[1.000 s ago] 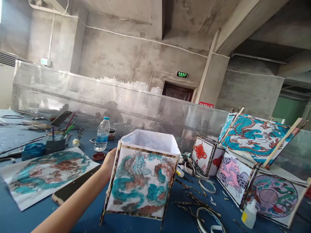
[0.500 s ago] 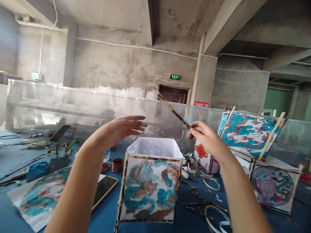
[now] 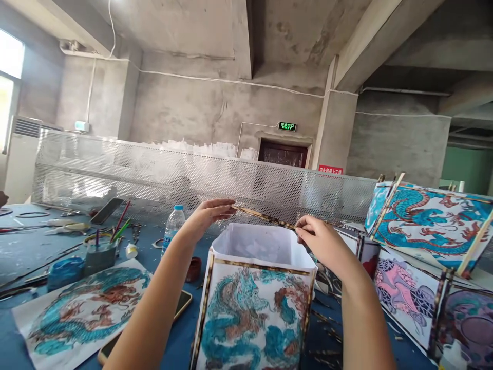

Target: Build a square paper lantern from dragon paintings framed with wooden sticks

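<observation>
Between my hands a thin mottled brown bamboo strip (image 3: 265, 217) stretches above the far side of an open paper lantern (image 3: 252, 318). My left hand (image 3: 210, 216) pinches the strip's left end, and my right hand (image 3: 311, 234) grips its right end. The lantern stands upright in front of me, with a teal and brown dragon painted on its near panel. Dark mottled strips edge that panel at the top and sides, and the white inside shows at the open top. Its bottom lies outside the view.
Left lie a dragon painting (image 3: 92, 308), a phone (image 3: 183, 304), a blue paint jar (image 3: 65, 272) and a brush cup (image 3: 100, 254). A water bottle (image 3: 174, 226) stands behind my left arm. Right are loose strips (image 3: 325, 329) and painted lanterns (image 3: 431, 216). A perforated metal screen (image 3: 127, 177) runs behind.
My left hand has closed on the strip's free end, which has swung down from a steep tilt to nearly level. The view has shifted, and the lantern appears closer.
</observation>
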A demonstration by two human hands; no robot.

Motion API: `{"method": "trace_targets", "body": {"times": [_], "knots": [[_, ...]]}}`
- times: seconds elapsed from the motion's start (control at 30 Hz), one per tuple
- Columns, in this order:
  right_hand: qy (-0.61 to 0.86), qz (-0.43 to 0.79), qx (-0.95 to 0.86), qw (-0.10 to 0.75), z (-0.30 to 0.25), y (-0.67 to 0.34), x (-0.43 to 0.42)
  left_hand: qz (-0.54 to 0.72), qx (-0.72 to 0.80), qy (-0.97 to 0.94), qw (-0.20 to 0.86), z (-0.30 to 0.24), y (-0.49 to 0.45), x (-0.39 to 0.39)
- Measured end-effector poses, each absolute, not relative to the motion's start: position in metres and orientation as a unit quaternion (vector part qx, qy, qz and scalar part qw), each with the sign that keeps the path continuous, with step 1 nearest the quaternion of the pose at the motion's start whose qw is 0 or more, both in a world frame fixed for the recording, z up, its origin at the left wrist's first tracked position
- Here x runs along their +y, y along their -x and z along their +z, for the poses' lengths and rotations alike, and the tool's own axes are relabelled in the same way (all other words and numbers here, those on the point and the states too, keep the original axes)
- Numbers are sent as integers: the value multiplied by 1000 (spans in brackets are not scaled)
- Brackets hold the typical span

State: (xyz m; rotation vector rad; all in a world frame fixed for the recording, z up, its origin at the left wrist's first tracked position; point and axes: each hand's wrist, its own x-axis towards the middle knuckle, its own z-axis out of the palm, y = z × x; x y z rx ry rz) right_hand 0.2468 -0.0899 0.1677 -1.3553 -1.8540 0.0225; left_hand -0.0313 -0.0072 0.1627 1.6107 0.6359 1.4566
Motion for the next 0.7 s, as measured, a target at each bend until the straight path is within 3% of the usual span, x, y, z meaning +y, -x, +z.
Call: {"method": "trace_targets", "body": {"times": [0.1,0.37,0.7], "knots": [[546,-7,-737,398,166,-248,-88,566,308,-649,404,153,29,4],[559,-39,-737,378,167,-239,-94,466,295,-662,507,136,33,4],[533,-12,-749,394,169,-236,-100,491,281,-614,551,128,27,8]]}}
